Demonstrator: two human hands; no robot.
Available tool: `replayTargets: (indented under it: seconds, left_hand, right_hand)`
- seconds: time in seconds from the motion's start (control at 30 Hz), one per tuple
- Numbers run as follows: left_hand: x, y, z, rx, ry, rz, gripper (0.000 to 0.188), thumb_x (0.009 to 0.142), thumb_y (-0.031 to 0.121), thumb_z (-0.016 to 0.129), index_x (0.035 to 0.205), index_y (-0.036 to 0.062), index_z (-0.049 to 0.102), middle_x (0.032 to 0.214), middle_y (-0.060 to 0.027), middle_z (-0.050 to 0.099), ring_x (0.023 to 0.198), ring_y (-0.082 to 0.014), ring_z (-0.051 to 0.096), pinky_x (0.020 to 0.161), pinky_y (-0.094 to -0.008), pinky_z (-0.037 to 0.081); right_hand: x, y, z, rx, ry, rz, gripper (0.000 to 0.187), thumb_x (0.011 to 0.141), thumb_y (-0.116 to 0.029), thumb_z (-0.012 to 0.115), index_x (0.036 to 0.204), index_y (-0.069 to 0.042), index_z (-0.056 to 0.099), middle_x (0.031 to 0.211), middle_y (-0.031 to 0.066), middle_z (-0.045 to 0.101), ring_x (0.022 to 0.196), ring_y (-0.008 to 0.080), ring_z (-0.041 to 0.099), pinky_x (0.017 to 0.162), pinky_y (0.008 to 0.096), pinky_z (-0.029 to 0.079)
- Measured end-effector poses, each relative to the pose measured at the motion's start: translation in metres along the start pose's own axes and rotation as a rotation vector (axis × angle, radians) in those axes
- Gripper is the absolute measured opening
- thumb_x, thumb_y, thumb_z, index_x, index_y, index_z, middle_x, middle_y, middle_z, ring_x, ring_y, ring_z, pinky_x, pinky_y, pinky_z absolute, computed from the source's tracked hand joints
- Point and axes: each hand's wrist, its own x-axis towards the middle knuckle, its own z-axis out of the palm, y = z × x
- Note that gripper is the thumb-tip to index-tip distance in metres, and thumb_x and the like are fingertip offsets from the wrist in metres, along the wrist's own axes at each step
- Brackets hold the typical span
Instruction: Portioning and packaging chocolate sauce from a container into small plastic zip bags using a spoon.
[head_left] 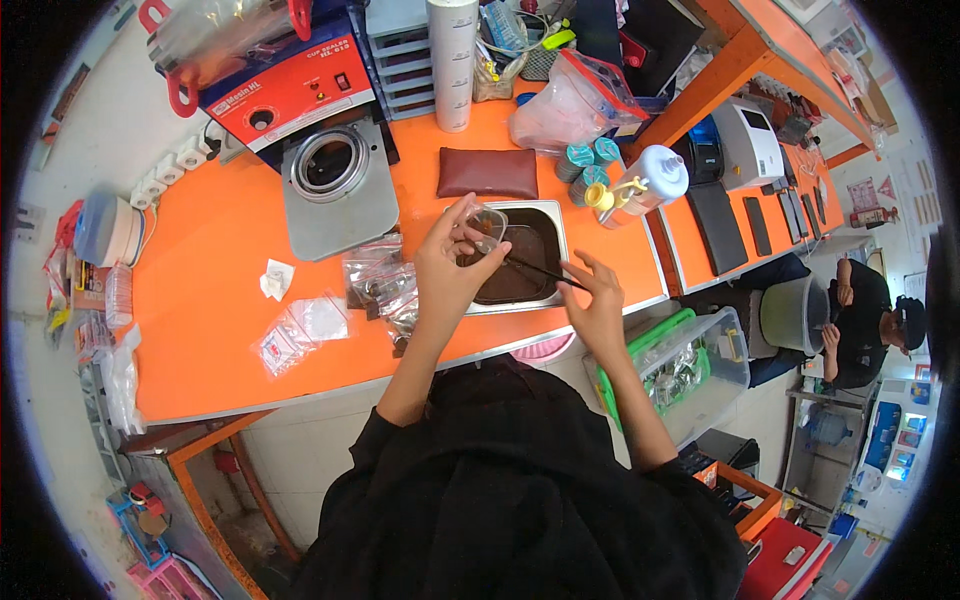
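My left hand [448, 258] is closed around a small clear plastic cup [487, 226], tilted above a rectangular metal pan [562, 232] with something dark brown in it. Between the fingers of my right hand [597, 302] is a thin black stick-like tool [540, 269], which slants across the pan toward the cup. Its far tip is at the cup and my left fingers, and I cannot make out its shape. Behind the pan lies a dark red pouch [488, 173]. Several clear plastic packets [385, 280] lie left of my left wrist.
A red and blue machine [290, 85] with a round metal ring stands at the back left. Right of the pan are a clear bottle with a yellow cap [652, 180] and several teal-topped containers [577, 160]. A clear bin [690, 375] sits below right; another person [862, 320] is farther right.
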Motion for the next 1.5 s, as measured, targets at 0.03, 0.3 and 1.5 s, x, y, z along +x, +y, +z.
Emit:
replayTargets:
  seconds: [0.03, 0.3, 1.5]
  left_hand:
    - [-0.004, 0.005, -0.001, 0.004, 0.009, -0.001, 0.063, 0.067, 0.001, 0.075, 0.124, 0.0018, 0.049, 0.11, -0.0064, 0.057, 0.082, -0.0071, 0.053, 0.067, -0.0193, 0.041]
    - [-0.032, 0.04, 0.017, -0.481, 0.076, -0.032, 0.06, 0.073, 0.002, 0.072, 0.125, 0.0, 0.041, 0.097, -0.0044, 0.058, 0.077, -0.0069, 0.056, 0.067, -0.0177, 0.046]
    - [-0.103, -0.147, -0.151, 0.867, 0.735, 0.045, 0.024, 0.078, 0.023, 0.066, 0.095, 0.0066, 0.07, 0.11, -0.0121, 0.057, 0.102, -0.0299, 0.049, 0.089, -0.0389, 0.037]
  right_hand:
    - [0.006, -0.022, 0.002, -0.268, 0.149, -0.399, 0.03, 0.073, -0.01, 0.069, 0.102, -0.004, 0.064, 0.08, 0.0073, 0.062, 0.068, 0.0168, 0.059, 0.058, 0.0257, 0.046]
    - [0.023, -0.091, 0.024, 0.481, 0.239, -0.16, 0.015, 0.075, -0.002, 0.068, 0.089, 0.001, 0.062, 0.075, 0.0077, 0.061, 0.063, 0.0137, 0.057, 0.053, 0.0242, 0.044]
    - [0.007, -0.091, -0.002, 0.567, -0.725, -0.097, 0.005, 0.077, -0.005, 0.057, 0.075, 0.0, 0.056, 0.067, 0.0019, 0.05, 0.06, 0.0067, 0.043, 0.05, 0.0214, 0.033]
